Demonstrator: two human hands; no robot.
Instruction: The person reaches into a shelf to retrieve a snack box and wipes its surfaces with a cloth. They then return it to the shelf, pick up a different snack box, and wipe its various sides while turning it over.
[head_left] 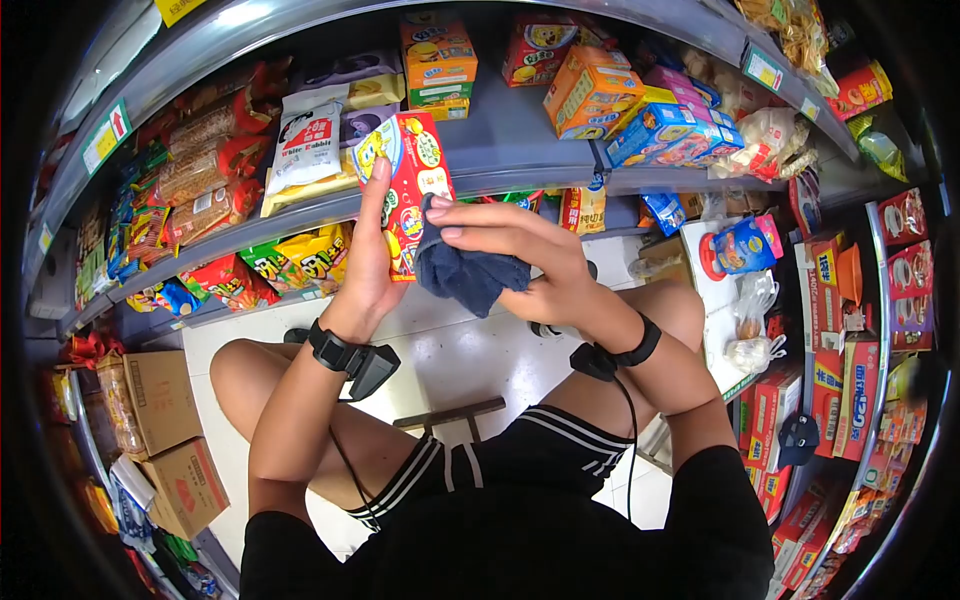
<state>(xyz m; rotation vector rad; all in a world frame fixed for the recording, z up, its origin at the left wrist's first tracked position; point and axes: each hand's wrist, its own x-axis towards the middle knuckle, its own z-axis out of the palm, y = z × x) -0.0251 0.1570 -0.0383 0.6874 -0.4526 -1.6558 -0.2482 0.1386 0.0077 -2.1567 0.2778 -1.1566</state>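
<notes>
My left hand (368,270) grips a red and yellow snack box (425,160) with a cartoon picture, its thumb lying along the near side. Bunched in my right hand (535,250) is a dark blue cloth (465,270), pressed against the box's right side. The box is held up in front of the shelf (510,130), tilted slightly. Behind it on that shelf are a White Rabbit candy bag (305,140) and an orange and green box (438,65). Part of the box is covered by my fingers and the cloth.
To the right on the shelf stand an orange box (595,92) and blue boxes (670,135). Snack bags (300,262) fill the lower shelf. Cardboard cartons (165,400) stand at the left; red cartons (770,440) line the right. A small stool (450,412) is between my legs.
</notes>
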